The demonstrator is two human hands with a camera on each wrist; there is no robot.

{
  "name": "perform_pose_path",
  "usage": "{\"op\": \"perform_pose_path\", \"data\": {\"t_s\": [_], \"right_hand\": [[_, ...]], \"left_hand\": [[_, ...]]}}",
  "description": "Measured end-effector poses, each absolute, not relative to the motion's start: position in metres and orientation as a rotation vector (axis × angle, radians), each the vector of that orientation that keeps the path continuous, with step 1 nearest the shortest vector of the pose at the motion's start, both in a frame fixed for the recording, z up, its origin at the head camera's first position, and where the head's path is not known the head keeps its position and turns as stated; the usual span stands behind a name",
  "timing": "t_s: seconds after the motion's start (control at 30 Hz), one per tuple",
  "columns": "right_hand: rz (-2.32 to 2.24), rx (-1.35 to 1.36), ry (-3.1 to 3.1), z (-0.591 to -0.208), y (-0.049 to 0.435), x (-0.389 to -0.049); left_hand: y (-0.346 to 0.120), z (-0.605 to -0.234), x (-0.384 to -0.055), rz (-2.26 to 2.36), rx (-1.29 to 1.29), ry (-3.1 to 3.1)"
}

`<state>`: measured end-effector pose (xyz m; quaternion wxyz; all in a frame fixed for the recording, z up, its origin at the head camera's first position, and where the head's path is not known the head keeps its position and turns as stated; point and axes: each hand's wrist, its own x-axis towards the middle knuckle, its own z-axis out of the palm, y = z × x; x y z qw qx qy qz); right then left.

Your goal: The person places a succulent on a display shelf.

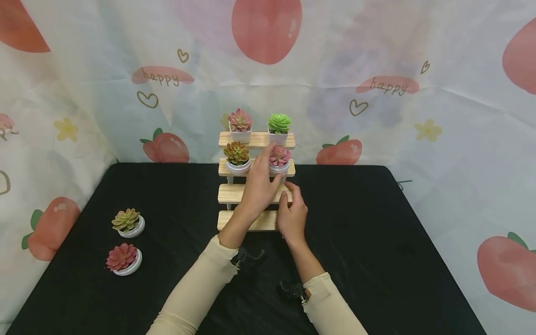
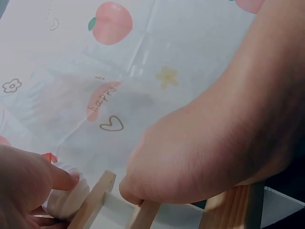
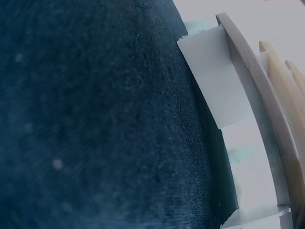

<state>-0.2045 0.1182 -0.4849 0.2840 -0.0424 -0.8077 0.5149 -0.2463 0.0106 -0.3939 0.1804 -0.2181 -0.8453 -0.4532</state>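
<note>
L hand (image 1: 263, 179), centre of frame, is grasping a pink rosette succulent in a round white pot (image 1: 279, 156), index finger lying along its left, thumb pressing the pot wall (lower left of the L wrist view). Pot is standing at the right end of the 2nd plank from top; can't tell if its base is bearing fully on the wood, as the fingers are hiding part.

R hand (image 1: 292, 216), just below & to the right, is curving round the right edge of a four-tier stepped stand w/ pale wood planks & white supports (image 1: 238, 221), gripping it; some fingertips are hidden.

Step in hand, prob.: L is seating the pot while R is steadying the stand. Next move, I'm judging, is calling for a level base, then a gentle release w/o nudging neighbours.

Those nbrs: an olive-and-rust succulent in a round white pot (image 1: 237, 154) is sitting at left, same plank; on the top plank, upper centre, a dusty-pink succulent in a square white pot (image 1: 240, 122) & a bright green succulent in a square white pot (image 1: 279, 124) are standing apart.

Farther out, lower left of frame, a yellow-green succulent in a round white pot (image 1: 126, 220) & a coral-red succulent in a round white pot (image 1: 123, 257) are waiting on the black cloth (image 1: 356, 256), prob. needing lower planks afterwards.
</note>
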Motion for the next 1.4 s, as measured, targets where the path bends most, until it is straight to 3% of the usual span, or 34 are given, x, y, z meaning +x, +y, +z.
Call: {"op": "perform_pose_path", "data": {"t_s": [0.9,1.4], "right_hand": [[1.386,-0.109,-2.175,-0.484,0.116,-0.202],[1.403,-0.124,-2.189,-0.485,0.119,-0.203]], "left_hand": [[0.001,-0.397,-0.242,-1.328,-0.572,-2.425],[-0.009,-0.403,-0.220,-1.311,-0.661,-2.527]]}}
